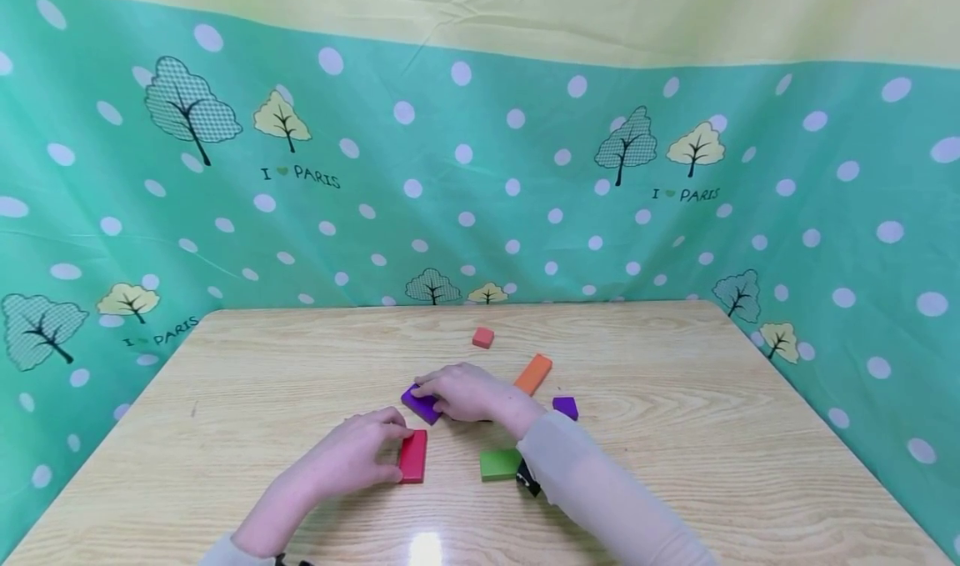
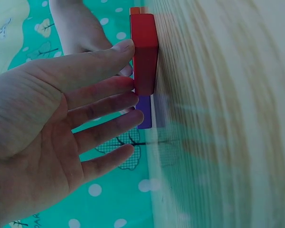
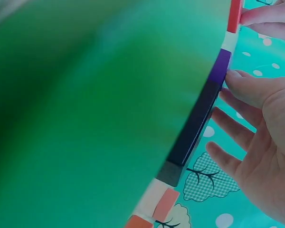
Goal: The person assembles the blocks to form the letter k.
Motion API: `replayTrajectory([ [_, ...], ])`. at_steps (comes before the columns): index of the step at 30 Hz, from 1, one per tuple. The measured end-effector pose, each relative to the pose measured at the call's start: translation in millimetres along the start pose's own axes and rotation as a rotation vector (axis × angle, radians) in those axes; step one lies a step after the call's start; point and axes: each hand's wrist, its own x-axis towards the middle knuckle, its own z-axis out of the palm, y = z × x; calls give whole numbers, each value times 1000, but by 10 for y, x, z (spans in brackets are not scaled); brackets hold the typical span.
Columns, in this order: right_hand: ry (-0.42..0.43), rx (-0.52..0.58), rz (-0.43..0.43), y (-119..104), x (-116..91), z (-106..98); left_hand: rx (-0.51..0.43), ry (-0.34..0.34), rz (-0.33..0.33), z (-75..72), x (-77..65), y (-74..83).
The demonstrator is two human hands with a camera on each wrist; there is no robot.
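On the wooden table my left hand (image 1: 366, 449) holds a flat red block (image 1: 415, 459), thumb at its near end and fingertips by its far left corner. In the left wrist view the thumb overlaps the upper edge of the red block (image 2: 145, 54). Just beyond it, my right hand (image 1: 467, 393) holds a purple block (image 1: 422, 408) between thumb and fingers. The right wrist view shows the thumb against the purple block (image 3: 221, 65). A long dark block (image 3: 194, 126) lies beside that, mostly hidden under the hand in the head view.
Near the right forearm lies a green block (image 1: 498, 464), blurred large in the right wrist view. Further off are an orange block (image 1: 536, 373), a small purple piece (image 1: 566, 407) and a small salmon-red block (image 1: 483, 338). A patterned curtain (image 1: 510, 157) hangs behind the table.
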Motion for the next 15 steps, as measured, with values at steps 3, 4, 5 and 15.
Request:
replayTrajectory([
  [3, -9, -10, -17, 10, 7, -1, -4, -2, -3, -1, -3, 2],
  [4, -12, -14, -24, 16, 9, -2, -5, -3, -6, -2, -4, 3],
  [5, -16, -17, -30, 21, 13, 0, -5, -4, -8, -2, -4, 3],
  [15, -48, 7, -21, 37, 27, -2, 3, 3, -10, -1, -5, 3],
])
